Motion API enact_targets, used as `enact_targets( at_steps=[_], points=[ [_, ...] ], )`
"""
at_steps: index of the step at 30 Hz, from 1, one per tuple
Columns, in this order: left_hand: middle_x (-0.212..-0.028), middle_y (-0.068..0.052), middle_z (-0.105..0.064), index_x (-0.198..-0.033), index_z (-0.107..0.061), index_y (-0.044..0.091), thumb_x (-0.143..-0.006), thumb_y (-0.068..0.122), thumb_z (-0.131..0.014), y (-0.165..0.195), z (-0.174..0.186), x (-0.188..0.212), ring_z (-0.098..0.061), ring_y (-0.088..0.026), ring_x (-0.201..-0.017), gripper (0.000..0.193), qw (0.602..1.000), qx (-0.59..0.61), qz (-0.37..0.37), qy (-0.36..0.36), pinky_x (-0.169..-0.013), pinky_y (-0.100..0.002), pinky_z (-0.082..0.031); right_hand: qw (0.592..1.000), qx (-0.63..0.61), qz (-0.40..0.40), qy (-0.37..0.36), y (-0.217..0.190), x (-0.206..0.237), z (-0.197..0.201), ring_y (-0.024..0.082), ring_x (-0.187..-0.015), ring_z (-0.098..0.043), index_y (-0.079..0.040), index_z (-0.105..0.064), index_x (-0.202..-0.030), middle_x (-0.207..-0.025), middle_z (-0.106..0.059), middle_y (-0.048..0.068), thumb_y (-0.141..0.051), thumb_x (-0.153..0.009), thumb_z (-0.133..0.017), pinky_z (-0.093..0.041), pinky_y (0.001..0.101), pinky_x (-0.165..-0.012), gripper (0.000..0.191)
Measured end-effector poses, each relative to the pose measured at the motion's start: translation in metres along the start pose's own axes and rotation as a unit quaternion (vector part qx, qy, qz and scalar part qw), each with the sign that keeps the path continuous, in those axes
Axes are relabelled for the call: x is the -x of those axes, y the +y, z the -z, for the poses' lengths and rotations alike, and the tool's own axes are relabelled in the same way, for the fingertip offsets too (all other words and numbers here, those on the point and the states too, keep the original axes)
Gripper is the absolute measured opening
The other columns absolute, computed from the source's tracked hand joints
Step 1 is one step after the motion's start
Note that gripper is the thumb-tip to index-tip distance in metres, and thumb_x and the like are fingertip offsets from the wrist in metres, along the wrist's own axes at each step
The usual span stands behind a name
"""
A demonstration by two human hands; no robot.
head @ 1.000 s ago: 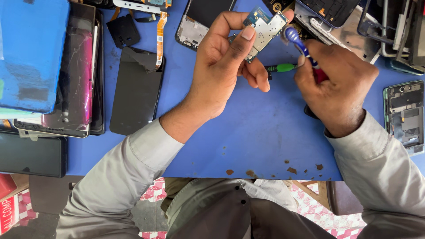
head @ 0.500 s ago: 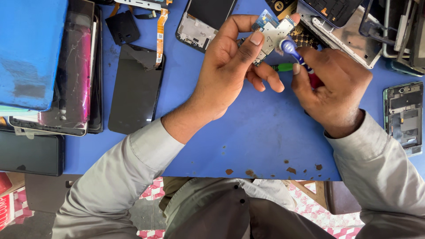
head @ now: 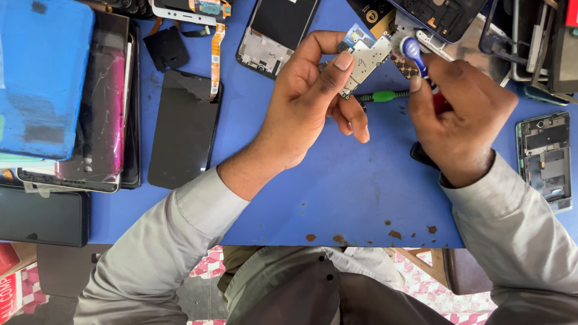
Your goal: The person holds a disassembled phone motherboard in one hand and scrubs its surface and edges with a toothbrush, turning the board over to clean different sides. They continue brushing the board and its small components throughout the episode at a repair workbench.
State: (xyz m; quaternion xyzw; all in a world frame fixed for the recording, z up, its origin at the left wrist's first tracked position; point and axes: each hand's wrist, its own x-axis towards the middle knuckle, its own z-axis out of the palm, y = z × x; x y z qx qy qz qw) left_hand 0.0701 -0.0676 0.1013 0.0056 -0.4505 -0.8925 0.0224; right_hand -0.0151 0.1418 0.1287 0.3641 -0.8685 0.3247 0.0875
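A blue desk (head: 337, 198) fills most of the view, its near edge chipped with small brown spots around six o'clock. Even, soft light falls on it with only faint shadows. Below the edge, at five o'clock, wooden furniture legs (head: 433, 265) cross over a floor (head: 208, 265) patterned in pink and white.

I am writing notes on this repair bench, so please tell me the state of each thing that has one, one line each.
circuit board: bare, out of its phone, pinched in the left hand.
blue-handled tool: gripped by the right hand, tip end at the board.
green-handled screwdriver: lying flat on the blue mat.
black phone screen: loose, face up, upper corner broken.
phone frame: opened, insides exposed.
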Motion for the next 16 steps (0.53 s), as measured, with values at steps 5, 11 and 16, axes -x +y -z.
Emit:
enact_targets(
  at_steps=[5, 11, 16],
  points=[
    [-0.111, -0.010, -0.074, -0.132, -0.045, 0.003, -0.112, 0.036, -0.052, 0.0020, 0.0001, 0.0021, -0.073, -0.020, -0.068, 0.040, 1.000, 0.001, -0.004, -0.004, -0.058, -0.027, -0.053, 0.984, -0.022, 0.175, -0.038, -0.0013, -0.0015, -0.0074, 0.025, -0.063, -0.058, 0.000, -0.074, -0.110, -0.080, -0.061, 0.013, -0.001, -0.093, -0.077, -0.046, 0.0376, -0.059, 0.018],
    [-0.095, -0.010, -0.071, -0.132, -0.047, 0.003, -0.115, 0.035, -0.053, -0.0008, 0.0000, 0.0028, -0.062, -0.014, -0.052, 0.037, 1.000, -0.007, -0.013, -0.002, -0.047, -0.025, -0.043, 0.996, 0.018, 0.085, 0.002, -0.0010, 0.0003, -0.0006, 0.025, -0.066, -0.058, 0.002, -0.074, -0.116, -0.083, -0.062, 0.015, 0.000, -0.098, -0.079, -0.047, 0.0381, -0.061, 0.019],
    [-0.108, -0.012, -0.074, -0.131, -0.049, 0.003, -0.115, 0.033, -0.054, 0.0013, -0.0027, 0.0033, -0.056, -0.011, -0.048, 0.035, 1.000, 0.017, -0.017, 0.000, -0.045, -0.026, -0.042, 0.980, -0.002, 0.190, -0.065, -0.0045, -0.0047, -0.0067, 0.025, -0.064, -0.060, -0.004, -0.074, -0.111, -0.081, -0.065, 0.011, -0.005, -0.092, -0.077, -0.049, 0.0376, -0.062, 0.019]
  ],
)
